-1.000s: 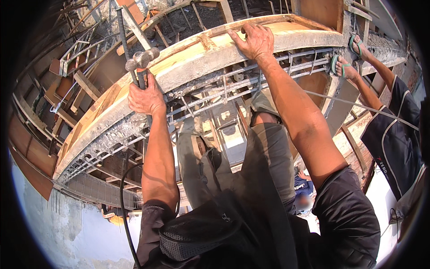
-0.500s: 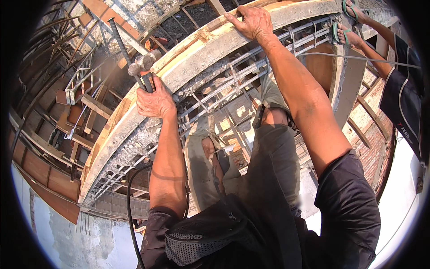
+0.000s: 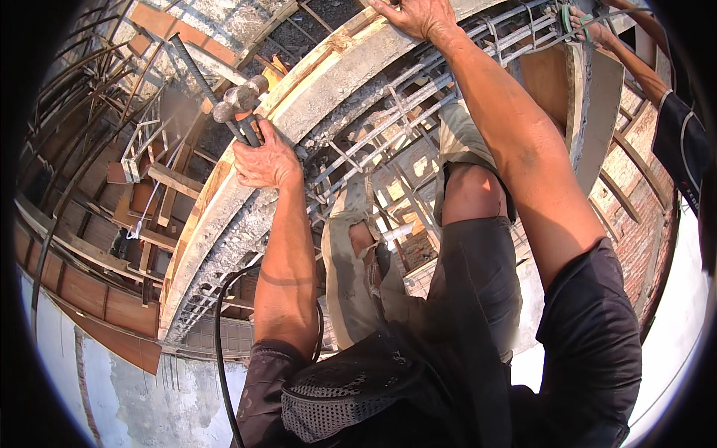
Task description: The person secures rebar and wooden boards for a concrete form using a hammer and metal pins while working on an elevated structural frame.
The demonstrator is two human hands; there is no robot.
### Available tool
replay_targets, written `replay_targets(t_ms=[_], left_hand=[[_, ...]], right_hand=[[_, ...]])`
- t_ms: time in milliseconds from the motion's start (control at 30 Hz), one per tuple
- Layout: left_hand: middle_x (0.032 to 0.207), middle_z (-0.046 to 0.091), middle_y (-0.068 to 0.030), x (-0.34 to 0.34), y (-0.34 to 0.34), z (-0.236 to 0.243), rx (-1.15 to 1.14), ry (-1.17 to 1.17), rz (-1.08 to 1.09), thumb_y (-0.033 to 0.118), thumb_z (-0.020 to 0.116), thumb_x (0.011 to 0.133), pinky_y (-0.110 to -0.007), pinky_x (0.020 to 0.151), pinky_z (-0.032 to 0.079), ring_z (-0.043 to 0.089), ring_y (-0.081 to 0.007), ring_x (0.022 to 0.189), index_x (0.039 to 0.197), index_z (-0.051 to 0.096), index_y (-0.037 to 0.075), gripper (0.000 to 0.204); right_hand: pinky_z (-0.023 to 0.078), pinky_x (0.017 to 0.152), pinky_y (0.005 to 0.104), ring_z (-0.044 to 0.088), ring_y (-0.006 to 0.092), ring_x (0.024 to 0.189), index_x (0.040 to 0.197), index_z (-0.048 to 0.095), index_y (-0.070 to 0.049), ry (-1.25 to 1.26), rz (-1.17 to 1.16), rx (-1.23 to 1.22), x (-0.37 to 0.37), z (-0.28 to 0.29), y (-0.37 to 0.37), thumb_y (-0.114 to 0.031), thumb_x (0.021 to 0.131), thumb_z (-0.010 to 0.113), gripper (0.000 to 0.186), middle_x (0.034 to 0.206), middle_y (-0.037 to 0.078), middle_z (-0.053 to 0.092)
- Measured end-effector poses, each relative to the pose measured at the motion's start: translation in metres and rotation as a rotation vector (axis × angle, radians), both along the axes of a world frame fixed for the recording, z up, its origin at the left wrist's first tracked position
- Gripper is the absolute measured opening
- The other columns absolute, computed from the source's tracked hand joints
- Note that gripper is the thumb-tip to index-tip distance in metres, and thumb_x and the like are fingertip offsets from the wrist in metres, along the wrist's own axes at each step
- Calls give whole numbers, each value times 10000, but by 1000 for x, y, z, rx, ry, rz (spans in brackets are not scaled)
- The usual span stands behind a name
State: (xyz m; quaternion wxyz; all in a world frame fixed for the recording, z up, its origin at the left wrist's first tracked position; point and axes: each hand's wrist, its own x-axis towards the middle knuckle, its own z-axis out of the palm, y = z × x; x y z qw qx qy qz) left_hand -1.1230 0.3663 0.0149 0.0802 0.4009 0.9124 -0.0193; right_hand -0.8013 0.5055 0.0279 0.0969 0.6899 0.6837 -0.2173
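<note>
A hammer with a worn metal head is held in my left hand, its fingers wrapped round the dark handle. A long ribbed dark bar slants up and left from the same grip; whether it is a separate tool is hard to make out. This hand rests against a curved concrete beam edged with a timber board. Further along the beam, my right hand grips its upper edge, partly cut off by the top of the picture.
Steel reinforcing bars run along the beam's near side, above my legs. A dark cable hangs beside my left arm. Loose timbers and bent rods fill the left. At right, another person's foot in a green sandal stands near the beam.
My view has shifted slightly, so the beam and my right hand sit higher. The left hand keeps the hammer. The other person at right shows less.
</note>
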Motion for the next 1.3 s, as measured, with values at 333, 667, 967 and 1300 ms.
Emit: replay_targets(t_ms=[333, 667, 967, 1300], left_hand=[[911, 685, -133, 4, 2, -1, -10, 12, 9, 551, 726, 779, -473, 927, 349, 619, -336, 914, 910, 602, 47, 536], [827, 648, -122, 0, -3, -6, -23, 67, -18, 595, 694, 793, -454, 861, 370, 599, -345, 876, 867, 607, 55, 553], [778, 660, -162, -3, -4, -8, -34, 120, -65, 653, 698, 813, -471, 793, 417, 641, -382, 827, 920, 636, 11, 654], [822, 660, -155, 0, -1, -6, -60, 97, -10, 629, 710, 793, -490, 823, 404, 627, -382, 858, 881, 625, 34, 607]], right_hand=[[456, 932, 516, 641, 423, 999, 934, 687, -40, 0, -9, -17, -7, 6, 2, -597, 931, 488, 592, 958, 232, 707], [511, 850, 508, 673, 418, 902, 896, 707, -30, 124, -53, 23, -4, 11, 3, -581, 914, 527, 580, 871, 239, 707], [499, 901, 482, 673, 395, 966, 991, 725, -8, 68, -29, 67, 8, 6, -4, -592, 925, 480, 637, 931, 225, 720], [508, 890, 481, 673, 402, 965, 1114, 695, -9, 127, -59, 20, 11, 15, -1, -540, 936, 496, 595, 958, 231, 717]])
